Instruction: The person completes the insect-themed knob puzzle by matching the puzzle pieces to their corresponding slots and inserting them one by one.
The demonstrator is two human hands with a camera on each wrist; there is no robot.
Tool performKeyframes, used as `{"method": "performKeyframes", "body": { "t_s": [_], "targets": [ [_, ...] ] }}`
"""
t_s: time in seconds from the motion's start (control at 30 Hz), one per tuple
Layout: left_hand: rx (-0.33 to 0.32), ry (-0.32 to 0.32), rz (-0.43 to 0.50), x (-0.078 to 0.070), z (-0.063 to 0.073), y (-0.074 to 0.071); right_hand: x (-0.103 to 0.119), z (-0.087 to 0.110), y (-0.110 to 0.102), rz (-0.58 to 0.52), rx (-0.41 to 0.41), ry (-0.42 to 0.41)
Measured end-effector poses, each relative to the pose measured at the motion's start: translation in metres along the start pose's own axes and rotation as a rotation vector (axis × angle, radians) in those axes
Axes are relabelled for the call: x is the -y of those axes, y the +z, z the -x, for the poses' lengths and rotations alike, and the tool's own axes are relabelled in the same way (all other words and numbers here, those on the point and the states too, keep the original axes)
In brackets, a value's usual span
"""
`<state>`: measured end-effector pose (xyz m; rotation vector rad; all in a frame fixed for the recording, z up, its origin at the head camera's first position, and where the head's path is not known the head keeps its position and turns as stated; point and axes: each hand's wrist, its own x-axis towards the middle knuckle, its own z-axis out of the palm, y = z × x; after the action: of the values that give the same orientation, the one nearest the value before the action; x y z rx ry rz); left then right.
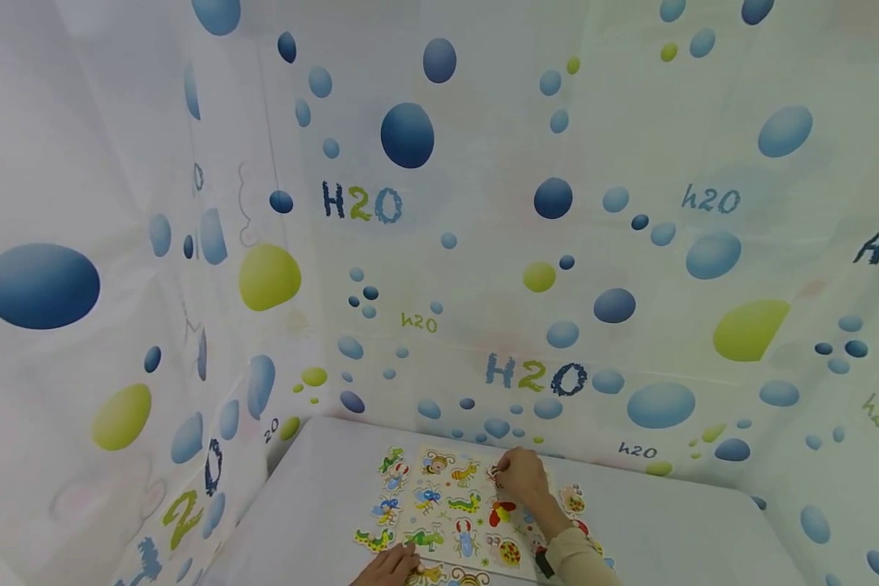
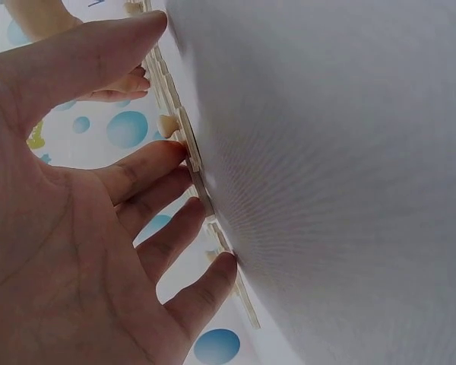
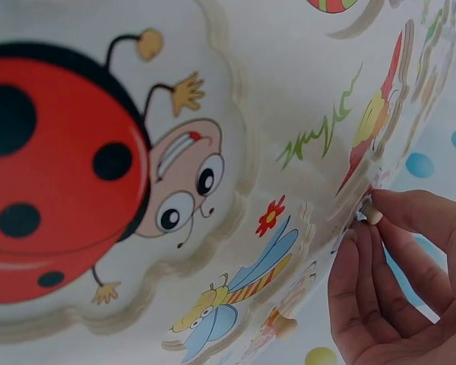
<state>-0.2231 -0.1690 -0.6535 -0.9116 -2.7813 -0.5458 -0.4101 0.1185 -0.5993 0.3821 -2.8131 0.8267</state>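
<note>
A pale wooden puzzle board [image 3: 304, 99] printed with colourful insects lies flat on the white table. My right hand [image 1: 523, 480] is over its upper right part. In the right wrist view, thumb and index finger pinch the small wooden knob [image 3: 372, 214] of a puzzle piece, its picture mostly hidden by the fingers. At the board's lower left corner, my left hand [image 1: 388, 566] rests on the table with fingers spread. Its fingertips touch the edges of loose knobbed pieces [image 2: 190, 137] in the left wrist view. A ladybug picture [image 3: 61, 167] fills the right wrist view's left side.
Loose insect pieces lie left of the board, among them a caterpillar [image 1: 373, 540] and a blue fly [image 1: 387, 511]. More lie along its right side, including a ladybird piece [image 1: 574, 499], and its front edge. A bubble-printed curtain [image 1: 439, 268] surrounds the white table [image 1: 322, 480].
</note>
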Motion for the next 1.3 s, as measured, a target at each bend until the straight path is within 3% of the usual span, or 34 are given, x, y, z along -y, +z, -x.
{"method": "performKeyframes", "body": {
  "t_s": [0.3,0.6,0.8,1.07,1.3],
  "targets": [
    [0.142,-0.106,0.129,-0.002,-0.002,-0.009,-0.006,0.000,0.002,-0.025,0.003,-0.008],
    [0.171,-0.074,0.134,-0.003,-0.003,-0.016,-0.005,0.007,-0.001,-0.039,-0.011,0.032],
    [0.198,-0.105,0.140,-0.003,-0.003,-0.016,0.000,0.016,-0.008,-0.028,-0.039,0.095],
    [0.161,-0.052,0.093,-0.002,-0.002,-0.016,-0.013,0.023,-0.023,-0.005,-0.156,0.016],
    [0.121,-0.045,0.081,-0.001,-0.002,-0.010,-0.024,0.029,-0.037,0.045,-0.139,0.125]
  ]
}}
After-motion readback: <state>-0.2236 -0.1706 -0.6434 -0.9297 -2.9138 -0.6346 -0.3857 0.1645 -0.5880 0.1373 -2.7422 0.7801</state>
